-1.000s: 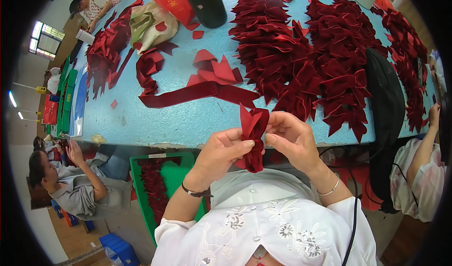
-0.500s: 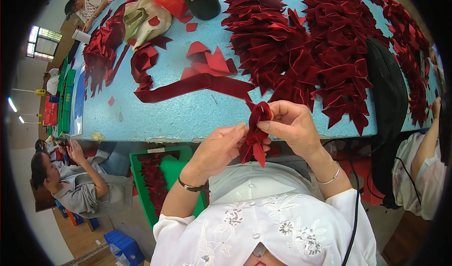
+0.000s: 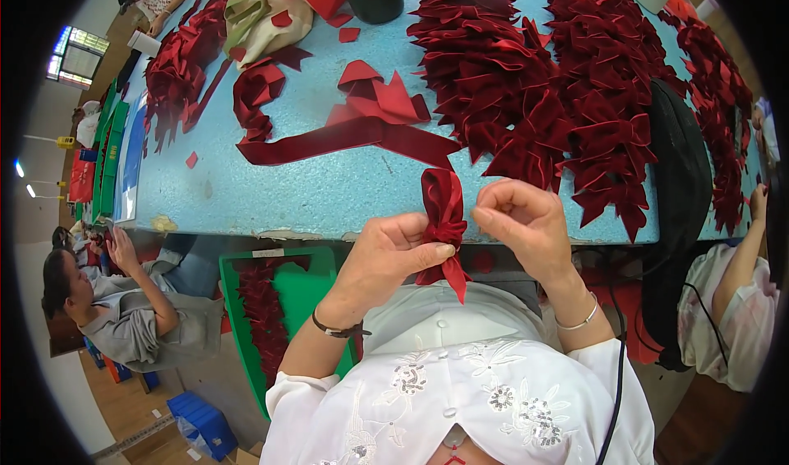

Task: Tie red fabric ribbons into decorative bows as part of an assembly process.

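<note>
Red velvet bow (image 3: 445,202), released by the loosely curled, apparently empty right hand (image 3: 532,228), is now pinched at its knot and supported by the left hand (image 3: 382,255) alone.

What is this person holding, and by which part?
A dark red velvet bow: the left hand pinches it at its gathered middle. The right hand is beside it, apart; whether it pinches anything small cannot be told.

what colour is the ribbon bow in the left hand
The velvet ribbon bow in the left hand is deep red; it shows best in the head view.
</note>
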### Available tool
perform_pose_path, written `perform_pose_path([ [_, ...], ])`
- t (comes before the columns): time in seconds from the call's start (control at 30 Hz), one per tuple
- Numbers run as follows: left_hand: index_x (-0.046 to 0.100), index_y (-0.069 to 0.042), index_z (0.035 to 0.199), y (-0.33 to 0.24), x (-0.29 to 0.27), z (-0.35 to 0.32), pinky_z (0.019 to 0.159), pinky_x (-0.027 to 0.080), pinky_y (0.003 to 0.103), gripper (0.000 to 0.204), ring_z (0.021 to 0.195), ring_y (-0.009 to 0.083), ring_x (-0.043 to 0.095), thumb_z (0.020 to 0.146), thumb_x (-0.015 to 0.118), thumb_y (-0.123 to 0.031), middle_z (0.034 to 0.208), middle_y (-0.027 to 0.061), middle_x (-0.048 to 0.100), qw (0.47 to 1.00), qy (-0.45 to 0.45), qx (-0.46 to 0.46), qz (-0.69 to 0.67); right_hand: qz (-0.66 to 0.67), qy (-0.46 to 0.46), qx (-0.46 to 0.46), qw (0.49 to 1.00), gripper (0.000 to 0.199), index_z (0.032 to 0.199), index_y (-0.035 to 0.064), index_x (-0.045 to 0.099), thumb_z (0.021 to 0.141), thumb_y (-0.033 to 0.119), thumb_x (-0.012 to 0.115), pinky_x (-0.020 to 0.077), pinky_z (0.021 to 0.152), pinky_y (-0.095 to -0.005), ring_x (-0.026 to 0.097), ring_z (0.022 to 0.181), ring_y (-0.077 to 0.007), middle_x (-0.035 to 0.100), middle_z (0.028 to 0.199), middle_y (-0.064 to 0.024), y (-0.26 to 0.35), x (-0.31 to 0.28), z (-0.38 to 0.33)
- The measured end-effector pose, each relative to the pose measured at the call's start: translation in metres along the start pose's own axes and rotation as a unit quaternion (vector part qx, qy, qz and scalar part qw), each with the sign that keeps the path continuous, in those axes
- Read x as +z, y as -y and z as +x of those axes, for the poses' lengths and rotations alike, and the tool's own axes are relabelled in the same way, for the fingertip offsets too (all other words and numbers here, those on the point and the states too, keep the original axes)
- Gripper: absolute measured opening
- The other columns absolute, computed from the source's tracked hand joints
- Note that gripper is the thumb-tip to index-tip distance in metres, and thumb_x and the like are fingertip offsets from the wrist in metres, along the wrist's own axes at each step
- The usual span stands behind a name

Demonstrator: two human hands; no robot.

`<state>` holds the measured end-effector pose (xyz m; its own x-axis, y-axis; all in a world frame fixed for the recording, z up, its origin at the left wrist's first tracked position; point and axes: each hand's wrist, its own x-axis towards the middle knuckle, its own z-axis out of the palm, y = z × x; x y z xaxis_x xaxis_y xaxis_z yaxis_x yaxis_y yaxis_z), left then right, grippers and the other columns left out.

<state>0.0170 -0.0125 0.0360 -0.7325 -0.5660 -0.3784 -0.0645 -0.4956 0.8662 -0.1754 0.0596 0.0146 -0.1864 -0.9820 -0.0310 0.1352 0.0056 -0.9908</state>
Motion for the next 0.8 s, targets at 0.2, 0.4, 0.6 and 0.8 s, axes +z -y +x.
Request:
perform_pose_path([
  [0.2, 0.059, 0.006, 0.103, -0.004, 0.001, -0.003, 0.074, 0.049, 0.022, 0.024, 0.085, 0.0084, 0.058, 0.082, 0.065, -0.002, 0.096, 0.0061, 0.063, 1.000, 0.016, 0.012, 0.005, -0.157, 0.016, -0.158, 0.975, 0.012, 0.084, -0.0033, 0.062, 0.074, -0.005, 0.067, 0.0454, 0.063, -0.0242, 0.056, 0.071, -0.0107, 0.061, 0.084, -0.0068, 0.012, 0.013, -0.010],
  [0.4, 0.056, 0.007, 0.109, -0.007, -0.004, -0.008, 0.079, 0.049, 0.025, 0.030, 0.089, 0.0101, 0.057, 0.082, 0.064, -0.002, 0.101, 0.0070, 0.061, 0.999, 0.045, -0.004, -0.015, -0.178, 0.022, -0.133, 0.975, 0.015, 0.086, -0.0029, 0.062, 0.072, -0.006, 0.067, 0.0462, 0.066, -0.0245, 0.057, 0.073, -0.0115, 0.061, 0.085, -0.0068, 0.007, 0.015, -0.006],
  [0.6, 0.055, 0.006, 0.110, -0.008, -0.007, -0.008, 0.081, 0.048, 0.025, 0.030, 0.089, 0.0106, 0.058, 0.082, 0.062, -0.001, 0.100, 0.0070, 0.061, 0.998, 0.042, -0.010, -0.039, -0.095, 0.041, -0.086, 0.991, 0.015, 0.092, -0.0041, 0.061, 0.077, -0.006, 0.063, 0.0474, 0.069, -0.0235, 0.058, 0.076, -0.0112, 0.061, 0.086, -0.0068, -0.005, 0.013, -0.003],
  [0.8, 0.056, 0.002, 0.096, -0.010, -0.007, -0.005, 0.067, 0.046, 0.019, 0.019, 0.076, 0.0039, 0.055, 0.079, 0.063, 0.004, 0.088, 0.0014, 0.059, 0.999, 0.000, -0.010, -0.042, -0.023, 0.029, -0.028, 0.999, 0.014, 0.096, -0.0054, 0.059, 0.082, -0.004, 0.060, 0.0476, 0.070, -0.0220, 0.058, 0.077, -0.0105, 0.062, 0.088, -0.0074, -0.007, 0.009, -0.006],
])
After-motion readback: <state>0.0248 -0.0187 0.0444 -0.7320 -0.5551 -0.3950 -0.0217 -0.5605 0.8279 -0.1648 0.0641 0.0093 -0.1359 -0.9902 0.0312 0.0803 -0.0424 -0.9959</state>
